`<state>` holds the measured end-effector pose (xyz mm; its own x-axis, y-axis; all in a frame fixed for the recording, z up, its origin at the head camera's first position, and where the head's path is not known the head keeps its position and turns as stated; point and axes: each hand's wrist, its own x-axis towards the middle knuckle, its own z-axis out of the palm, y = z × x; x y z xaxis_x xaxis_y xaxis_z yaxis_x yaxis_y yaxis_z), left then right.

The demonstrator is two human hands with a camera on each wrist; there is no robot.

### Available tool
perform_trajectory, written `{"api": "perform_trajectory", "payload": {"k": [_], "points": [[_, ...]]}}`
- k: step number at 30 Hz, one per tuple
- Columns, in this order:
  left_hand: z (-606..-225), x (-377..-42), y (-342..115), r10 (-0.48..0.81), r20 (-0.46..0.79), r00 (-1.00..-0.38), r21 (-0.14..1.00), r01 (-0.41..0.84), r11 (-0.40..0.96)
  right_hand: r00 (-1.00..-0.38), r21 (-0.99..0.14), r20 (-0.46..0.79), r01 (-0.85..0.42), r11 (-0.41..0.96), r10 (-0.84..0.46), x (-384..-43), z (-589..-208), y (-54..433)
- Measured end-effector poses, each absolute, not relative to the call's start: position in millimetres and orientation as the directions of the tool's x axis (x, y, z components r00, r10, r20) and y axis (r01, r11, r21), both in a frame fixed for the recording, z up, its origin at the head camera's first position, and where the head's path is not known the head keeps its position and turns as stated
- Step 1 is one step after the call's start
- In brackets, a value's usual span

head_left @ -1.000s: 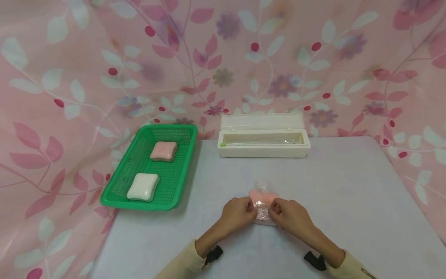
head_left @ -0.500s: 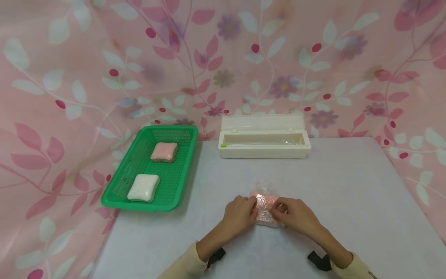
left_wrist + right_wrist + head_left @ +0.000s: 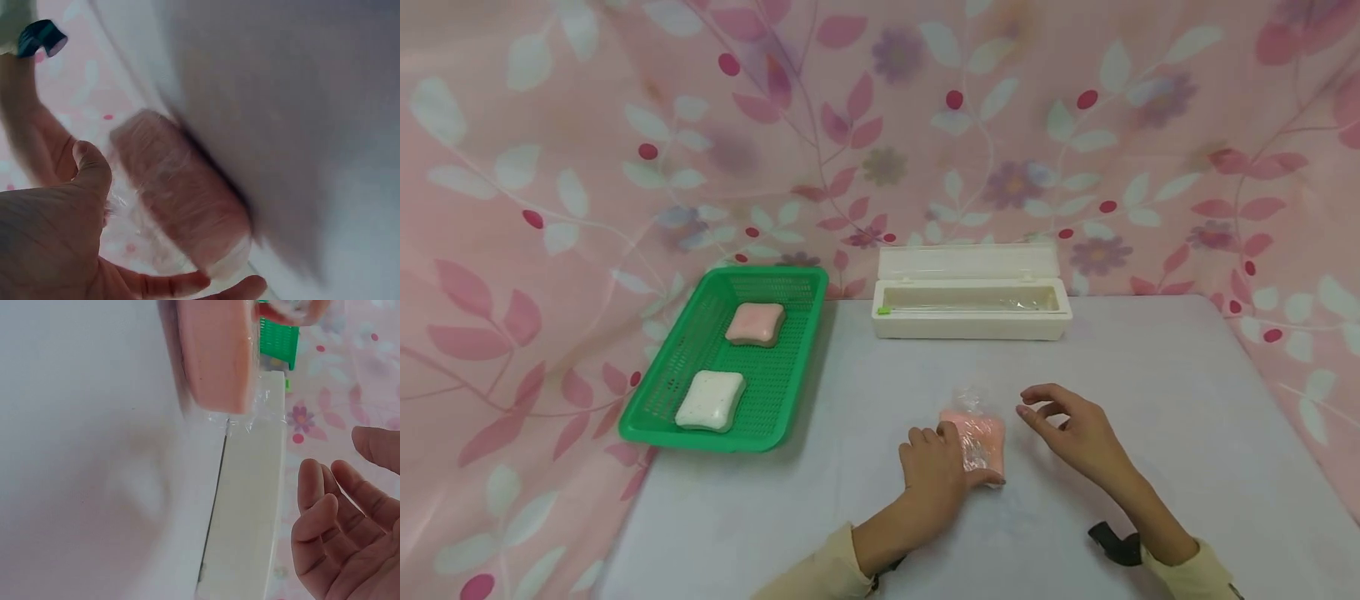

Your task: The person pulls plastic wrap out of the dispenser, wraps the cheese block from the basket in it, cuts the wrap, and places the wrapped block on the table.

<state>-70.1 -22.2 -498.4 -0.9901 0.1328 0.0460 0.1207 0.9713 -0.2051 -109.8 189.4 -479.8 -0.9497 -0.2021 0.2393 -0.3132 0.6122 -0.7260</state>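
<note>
A pink bar of soap (image 3: pixel 988 437) wrapped in clear plastic film lies on the table; loose film (image 3: pixel 972 400) bunches up at its far end. My left hand (image 3: pixel 932 483) holds the bar, its thumb along the near edge and its fingers at the left side. In the left wrist view, the wrapped bar (image 3: pixel 181 194) shows between thumb and fingers, blurred. To the right of the soap, my right hand (image 3: pixel 1078 433) is raised and apart from it, fingers loosely bent around nothing. The right wrist view shows its fingers (image 3: pixel 319 531) bare of any object.
A green basket (image 3: pixel 790 375) at the left holds a pink soap (image 3: pixel 756 323) and a white soap (image 3: pixel 710 400). Toward the back stands a long white box (image 3: pixel 970 327) with its lid raised, clear film inside and a green tab (image 3: pixel 883 311) at its front. Floral cloth hangs behind.
My right hand has let go of the wrapped soap and moved right and up. My left hand has shifted right, its thumb now along the near edge of the bar.
</note>
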Motion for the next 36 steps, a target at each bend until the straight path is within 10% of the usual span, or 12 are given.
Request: {"api": "perform_trajectory", "payload": {"k": [17, 24, 36], "points": [[-463, -110, -66, 0.519, -0.062, -0.852, 0.199, 0.499, 0.843, -0.959, -0.729, 0.221, -0.283, 0.623, -0.178, -113, -481, 198], [-459, -78, -50, 0.39, 0.16, -0.907, 0.006, 0.396, 0.918, -0.959, -0.728, 0.226, -0.283, 0.624, -0.171, -113, -480, 201], [-486, -67, -33, 0.464, 0.181, -0.867, -0.285, 0.405, 0.869, -0.965, -0.744, 0.203, -0.264, 0.614, -0.168, -112, -483, 201]]}}
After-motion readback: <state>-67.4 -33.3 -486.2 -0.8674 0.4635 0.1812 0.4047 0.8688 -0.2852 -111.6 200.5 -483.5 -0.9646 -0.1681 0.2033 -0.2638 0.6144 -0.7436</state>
